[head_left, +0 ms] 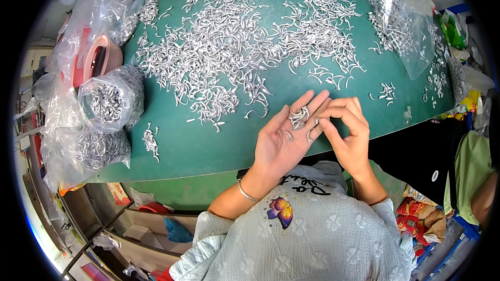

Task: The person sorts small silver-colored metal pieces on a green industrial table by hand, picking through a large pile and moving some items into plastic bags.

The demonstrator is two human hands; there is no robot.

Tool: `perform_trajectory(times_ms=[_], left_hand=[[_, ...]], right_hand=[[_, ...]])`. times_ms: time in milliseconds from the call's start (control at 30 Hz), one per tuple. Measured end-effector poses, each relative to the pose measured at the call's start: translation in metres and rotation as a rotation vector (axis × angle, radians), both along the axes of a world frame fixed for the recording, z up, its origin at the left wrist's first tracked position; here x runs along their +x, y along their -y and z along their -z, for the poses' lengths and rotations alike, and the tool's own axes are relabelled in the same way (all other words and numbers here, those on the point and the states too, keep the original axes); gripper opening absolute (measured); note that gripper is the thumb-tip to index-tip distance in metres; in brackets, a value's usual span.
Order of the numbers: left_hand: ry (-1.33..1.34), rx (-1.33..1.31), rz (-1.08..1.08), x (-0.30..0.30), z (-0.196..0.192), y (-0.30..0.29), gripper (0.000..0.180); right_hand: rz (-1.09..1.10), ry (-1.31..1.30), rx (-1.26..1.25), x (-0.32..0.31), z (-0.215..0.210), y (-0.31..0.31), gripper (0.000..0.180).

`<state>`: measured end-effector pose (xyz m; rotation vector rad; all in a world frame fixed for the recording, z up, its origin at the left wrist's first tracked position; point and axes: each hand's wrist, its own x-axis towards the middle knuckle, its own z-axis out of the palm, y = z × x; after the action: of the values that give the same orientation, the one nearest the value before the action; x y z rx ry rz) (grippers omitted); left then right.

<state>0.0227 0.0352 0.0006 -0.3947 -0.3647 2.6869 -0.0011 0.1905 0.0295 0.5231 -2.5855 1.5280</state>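
Note:
My left hand (284,143) is turned palm up near the table's front edge, its fingers stretched out and slightly cupped. It holds a small cluster of curved silver metal pieces (299,118) at the base of the fingers. Another curved piece (289,136) lies apart on the palm. Beside it, my right hand (350,135) is closed in a pinch at the left fingertips, with thumb and forefinger on a small curved metal piece (311,134). Beyond both hands, a wide loose heap of similar metal pieces (224,47) covers the green table (208,151).
Clear plastic bags of metal pieces (107,101) stand at the left edge, beside a pink container (107,57) with a dark object in it. Another filled bag (398,26) lies at the far right. Small groups of pieces (386,92) lie apart. A person in green (469,171) is at the right.

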Motion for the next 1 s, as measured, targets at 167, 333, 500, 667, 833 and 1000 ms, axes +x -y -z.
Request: perform_trajectory(times_ms=[167, 333, 500, 667, 833, 1000], left_hand=[[-0.037, -0.122, 0.013, 0.002, 0.015, -0.001, 0.043], [-0.013, -0.094, 0.076, 0.01, 0.031, 0.004, 0.027], [0.144, -0.244, 0.152, 0.005, 0.013, 0.003, 0.025], [0.105, -0.255, 0.15, 0.004, 0.021, 0.006, 0.026], [0.118, -0.298, 0.158, 0.004, 0.018, 0.009, 0.026], [0.104, -0.316, 0.17, 0.004, 0.018, 0.012, 0.026]], right_hand=[[-0.054, -0.064, 0.058, -0.007, -0.009, 0.002, 0.018], [0.102, -0.044, 0.08, -0.055, -0.007, -0.026, 0.012], [-0.015, -0.142, 0.208, -0.135, 0.012, -0.029, 0.017], [-0.181, -0.234, 0.53, -0.155, 0.024, -0.006, 0.02], [-0.099, -0.099, 0.392, -0.161, 0.029, -0.021, 0.009], [0.04, -0.067, 0.372, -0.156, 0.019, -0.028, 0.009]])
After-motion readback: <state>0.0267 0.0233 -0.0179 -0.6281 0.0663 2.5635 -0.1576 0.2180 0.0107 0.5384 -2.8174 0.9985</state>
